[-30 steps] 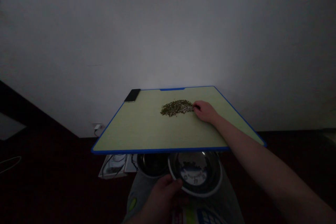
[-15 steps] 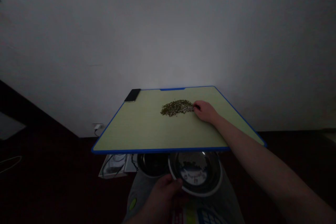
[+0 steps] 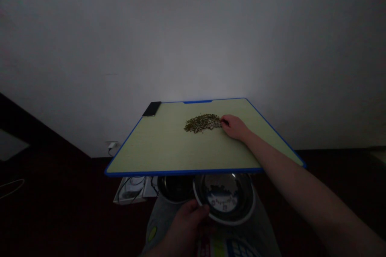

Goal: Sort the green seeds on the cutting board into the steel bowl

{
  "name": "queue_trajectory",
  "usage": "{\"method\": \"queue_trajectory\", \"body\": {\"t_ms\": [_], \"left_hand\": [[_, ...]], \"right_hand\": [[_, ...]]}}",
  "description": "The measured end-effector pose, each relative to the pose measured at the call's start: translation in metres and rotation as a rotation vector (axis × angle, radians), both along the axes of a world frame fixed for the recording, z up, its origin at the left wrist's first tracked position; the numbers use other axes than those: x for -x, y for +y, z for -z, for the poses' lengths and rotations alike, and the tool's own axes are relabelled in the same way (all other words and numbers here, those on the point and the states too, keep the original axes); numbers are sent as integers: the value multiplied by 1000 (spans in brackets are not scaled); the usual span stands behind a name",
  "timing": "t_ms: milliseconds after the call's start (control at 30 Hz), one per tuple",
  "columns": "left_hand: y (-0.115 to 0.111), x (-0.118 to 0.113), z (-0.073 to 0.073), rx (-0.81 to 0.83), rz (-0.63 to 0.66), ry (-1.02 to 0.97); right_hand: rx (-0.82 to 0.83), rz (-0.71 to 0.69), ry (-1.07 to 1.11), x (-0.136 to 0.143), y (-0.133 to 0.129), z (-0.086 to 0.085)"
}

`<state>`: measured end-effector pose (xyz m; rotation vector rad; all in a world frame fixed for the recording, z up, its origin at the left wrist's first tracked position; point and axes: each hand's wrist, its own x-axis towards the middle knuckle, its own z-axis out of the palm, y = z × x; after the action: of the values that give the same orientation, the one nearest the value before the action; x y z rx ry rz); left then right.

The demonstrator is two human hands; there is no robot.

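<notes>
A loose heap of small green and pale bits (image 3: 201, 123), like beans or seeds, lies spread on the pale yellow table (image 3: 169, 152) with a blue edge. At the heap's right end my right hand (image 3: 233, 126) rests with its fingers curled together; whatever is between the fingertips is hidden. My left hand (image 3: 189, 219) grips the rim of a shiny metal bowl (image 3: 253, 200) in my lap, thumb over the edge. Some dark bits show inside that bowl. A second metal bowl (image 3: 175, 196) sits just left of it, partly under the table.
A black phone (image 3: 152, 109) lies at the table's far left corner. Behind the table stands a grey wall (image 3: 193, 40) with a plugged-in white charger (image 3: 112, 145). On the floor at left is a white box (image 3: 131, 190) with cables.
My right hand has shifted very slightly left at the heap's edge. My left hand and the bowls stay where they were.
</notes>
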<state>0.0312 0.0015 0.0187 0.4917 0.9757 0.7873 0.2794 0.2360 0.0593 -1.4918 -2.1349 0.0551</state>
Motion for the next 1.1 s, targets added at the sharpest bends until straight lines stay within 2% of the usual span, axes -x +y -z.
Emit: {"method": "queue_trajectory", "body": {"t_ms": [167, 433, 633, 1100], "left_hand": [[-1, 0, 0, 3, 17, -4], [0, -1, -12, 4, 24, 9], [-1, -2, -9, 13, -8, -6], [-1, -1, -9, 6, 12, 11]], "right_hand": [[2, -14, 1, 0, 1, 1], [7, -60, 8, 0, 0, 0], [15, -71, 9, 1, -1, -2], [23, -124, 14, 2, -3, -3]]}}
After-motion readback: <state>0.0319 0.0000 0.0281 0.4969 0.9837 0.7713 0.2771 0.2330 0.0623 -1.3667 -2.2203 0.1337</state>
